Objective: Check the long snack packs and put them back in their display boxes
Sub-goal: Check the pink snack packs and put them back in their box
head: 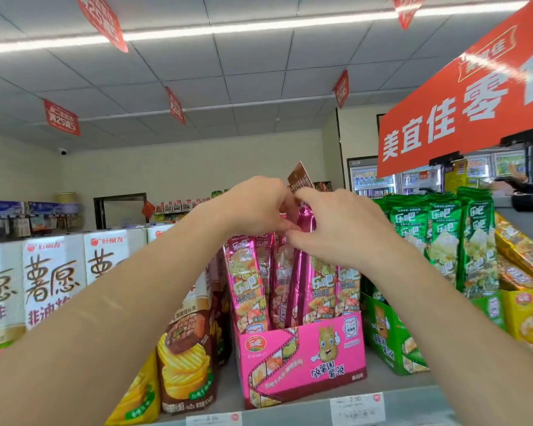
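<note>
Snack pack point(300, 272), long and of shiny magenta foil, stands upright in the pink display box point(302, 361) among matching packs. Left hand point(259, 204) and right hand point(336, 224) both pinch its top end with curled fingers.

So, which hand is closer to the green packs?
Right. The right hand holds the pink pack just left of the green packs; the left hand holds it from the farther side.

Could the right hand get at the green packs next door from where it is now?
Probably yes, once freed. The right hand pinches the pink pack together with the left hand. The green packs stand upright just to its right, tops exposed, with nothing between.
</note>
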A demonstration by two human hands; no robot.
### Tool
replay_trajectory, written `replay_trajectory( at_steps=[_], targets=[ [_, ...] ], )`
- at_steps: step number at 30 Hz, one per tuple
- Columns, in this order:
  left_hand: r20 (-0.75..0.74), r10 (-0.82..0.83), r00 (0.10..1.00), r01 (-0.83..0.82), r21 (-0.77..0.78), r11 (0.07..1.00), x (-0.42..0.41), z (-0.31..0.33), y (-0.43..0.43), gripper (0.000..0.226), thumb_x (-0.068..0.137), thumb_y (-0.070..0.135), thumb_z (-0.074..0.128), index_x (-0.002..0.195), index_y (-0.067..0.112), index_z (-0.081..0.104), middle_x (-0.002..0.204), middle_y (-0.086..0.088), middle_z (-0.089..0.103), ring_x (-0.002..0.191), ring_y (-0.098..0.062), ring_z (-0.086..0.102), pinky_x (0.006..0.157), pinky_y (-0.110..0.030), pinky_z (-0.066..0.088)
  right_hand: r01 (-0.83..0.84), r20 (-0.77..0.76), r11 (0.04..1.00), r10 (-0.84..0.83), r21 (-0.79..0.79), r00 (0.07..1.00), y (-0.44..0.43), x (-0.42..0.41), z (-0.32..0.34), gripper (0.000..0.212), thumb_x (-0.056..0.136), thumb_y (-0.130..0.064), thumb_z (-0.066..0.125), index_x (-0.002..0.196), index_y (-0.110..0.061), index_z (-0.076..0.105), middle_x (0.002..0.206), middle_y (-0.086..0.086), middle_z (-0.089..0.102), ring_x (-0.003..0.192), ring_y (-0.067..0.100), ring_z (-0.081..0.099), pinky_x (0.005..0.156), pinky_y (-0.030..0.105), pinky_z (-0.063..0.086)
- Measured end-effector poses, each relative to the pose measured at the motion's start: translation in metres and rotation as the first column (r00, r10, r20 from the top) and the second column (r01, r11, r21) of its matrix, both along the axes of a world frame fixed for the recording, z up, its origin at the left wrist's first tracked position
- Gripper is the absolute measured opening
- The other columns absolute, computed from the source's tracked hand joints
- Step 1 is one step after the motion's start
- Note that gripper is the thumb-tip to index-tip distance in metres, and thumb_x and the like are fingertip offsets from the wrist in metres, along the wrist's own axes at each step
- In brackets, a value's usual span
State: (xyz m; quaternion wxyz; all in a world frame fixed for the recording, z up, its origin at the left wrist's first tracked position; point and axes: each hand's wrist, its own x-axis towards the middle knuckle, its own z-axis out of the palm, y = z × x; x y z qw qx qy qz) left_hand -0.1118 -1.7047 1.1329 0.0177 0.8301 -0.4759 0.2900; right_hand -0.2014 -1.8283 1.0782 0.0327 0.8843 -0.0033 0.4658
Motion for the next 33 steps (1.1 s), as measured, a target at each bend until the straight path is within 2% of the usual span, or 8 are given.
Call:
replay_trajectory(
  at_steps=[7, 12, 17, 23, 25, 28, 30, 33],
  targets=[
    [-0.018, 0.176, 0.984, -0.169, 0.201, 0.965, 0.007, -0.007, 0.001, 0.051, 0.091, 0.036, 0.064, 0.137, 0.017, 0.05, 0.128, -0.002, 0.06, 0.111, -0.023, 0.058, 0.096, -0.039, 0.048, 0.025, -0.067, 0.998, -0.021, 0.054, 0.998, -0.006, 0.006, -0.003, 0.031, 0.086, -0.04, 0.057, 0.116, -0.035, 0.063, 0.103, -0.007, 0.068, 0.104, 0.02, 0.052, 0.081, 0.036, 0.045],
    [0.017, 0.177, 0.984, -0.178, 0.084, 0.98, 0.01, -0.007, 0.003, 0.037, 0.084, 0.043, 0.071, 0.109, 0.015, 0.068, 0.097, 0.0, 0.07, 0.088, -0.022, 0.065, 0.078, -0.036, 0.054, 0.026, -0.063, 0.999, -0.024, 0.02, 0.998, -0.007, 0.008, -0.007, 0.029, 0.086, -0.04, 0.053, 0.112, -0.03, 0.062, 0.1, -0.001, 0.067, 0.098, 0.025, 0.057, 0.08, 0.038, 0.048],
    [-0.029, 0.133, 0.991, -0.131, 0.061, 0.989, 0.01, -0.01, 0.0, 0.056, 0.071, 0.055, 0.078, 0.108, 0.023, 0.048, 0.088, 0.01, 0.054, 0.082, -0.016, 0.054, 0.068, -0.031, 0.042, 0.005, -0.021, 1.0, -0.004, 0.013, 1.0, -0.008, 0.009, -0.008, 0.028, 0.089, -0.043, 0.049, 0.112, -0.032, 0.06, 0.091, -0.003, 0.06, 0.093, 0.023, 0.056, 0.085, 0.043, 0.044],
    [-0.026, 0.061, 0.998, -0.064, -0.152, 0.986, -0.001, -0.009, 0.008, 0.045, 0.074, 0.047, 0.078, 0.1, 0.026, 0.046, 0.079, 0.012, 0.053, 0.07, -0.011, 0.051, 0.057, -0.028, 0.036, -0.016, 0.026, 0.999, 0.015, 0.038, 1.0, -0.009, 0.008, -0.013, 0.039, 0.087, -0.046, 0.047, 0.123, -0.033, 0.058, 0.102, 0.001, 0.061, 0.099, 0.024, 0.057, 0.087, 0.042, 0.043],
    [0.008, -0.037, 0.999, 0.037, -0.405, 0.914, -0.011, -0.009, 0.013, 0.039, 0.076, 0.041, 0.076, 0.098, 0.027, 0.048, 0.081, 0.013, 0.058, 0.07, -0.009, 0.056, 0.06, -0.03, 0.043, -0.02, 0.033, 0.999, 0.019, 0.044, 0.999, -0.008, 0.007, -0.014, 0.041, 0.086, -0.048, 0.046, 0.122, -0.032, 0.059, 0.102, 0.001, 0.061, 0.098, 0.024, 0.056, 0.087, 0.041, 0.045],
    [0.194, -0.202, 0.96, 0.278, -0.739, 0.614, -0.031, -0.01, 0.022, 0.034, 0.078, 0.031, 0.072, 0.1, 0.028, 0.046, 0.086, 0.011, 0.063, 0.073, -0.005, 0.062, 0.064, -0.031, 0.054, -0.026, 0.065, 0.998, 0.022, 0.052, 0.998, -0.006, 0.006, -0.014, 0.047, 0.085, -0.054, 0.046, 0.122, -0.029, 0.061, 0.105, 0.001, 0.061, 0.101, 0.023, 0.054, 0.088, 0.04, 0.046],
    [0.309, -0.242, 0.92, 0.388, -0.815, 0.431, -0.043, -0.011, 0.027, 0.033, 0.08, 0.029, 0.071, 0.105, 0.026, 0.049, 0.095, 0.006, 0.064, 0.077, -0.006, 0.063, 0.069, -0.029, 0.055, -0.04, 0.09, 0.997, 0.034, 0.067, 0.995, -0.005, 0.006, -0.014, 0.052, 0.084, -0.058, 0.047, 0.124, -0.028, 0.06, 0.109, 0.002, 0.061, 0.106, 0.023, 0.053, 0.09, 0.041, 0.046],
    [0.439, -0.211, 0.873, 0.486, -0.816, 0.312, -0.059, -0.016, 0.034, 0.029, 0.083, 0.027, 0.067, 0.109, 0.028, 0.054, 0.103, -0.002, 0.062, 0.085, -0.01, 0.06, 0.078, -0.032, 0.052, -0.069, 0.103, 0.993, 0.059, 0.093, 0.993, -0.006, 0.004, -0.014, 0.058, 0.083, -0.062, 0.049, 0.129, -0.028, 0.058, 0.117, 0.001, 0.059, 0.113, 0.023, 0.05, 0.095, 0.043, 0.044]
  ],
)
